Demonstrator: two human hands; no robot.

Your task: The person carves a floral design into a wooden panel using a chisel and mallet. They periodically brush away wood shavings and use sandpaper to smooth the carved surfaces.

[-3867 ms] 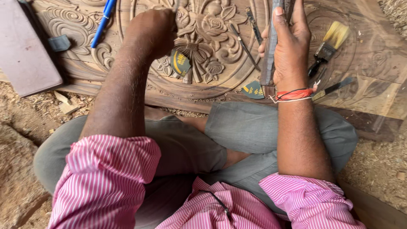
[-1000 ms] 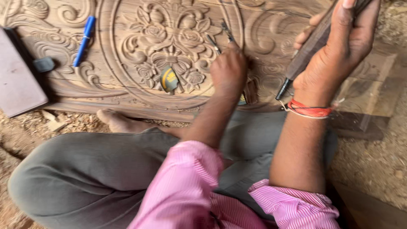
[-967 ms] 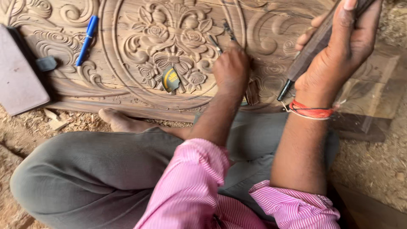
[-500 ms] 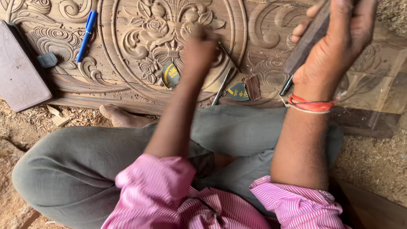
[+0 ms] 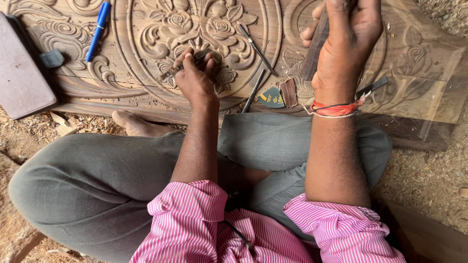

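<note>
Two hands worked over the carved panel [image 5: 146, 92]. The left hand [image 5: 195, 78] was closed around a chisel [image 5: 187, 63] set on the floral carving; the right hand [image 5: 348, 36], raised, gripped a mallet [image 5: 314, 46]. Two loose chisels [image 5: 256, 44] lay beside them.

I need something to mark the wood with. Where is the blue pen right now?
In the head view the blue pen lies at upper left on the carved wooden panel, just right of the dark flat case, well left of the left hand.

pink-striped sleeves [image 5: 195, 219] — grey trousers [image 5: 87, 180] — blue pen [image 5: 98, 30], brown floral-carved panel [image 5: 146, 73]
</note>
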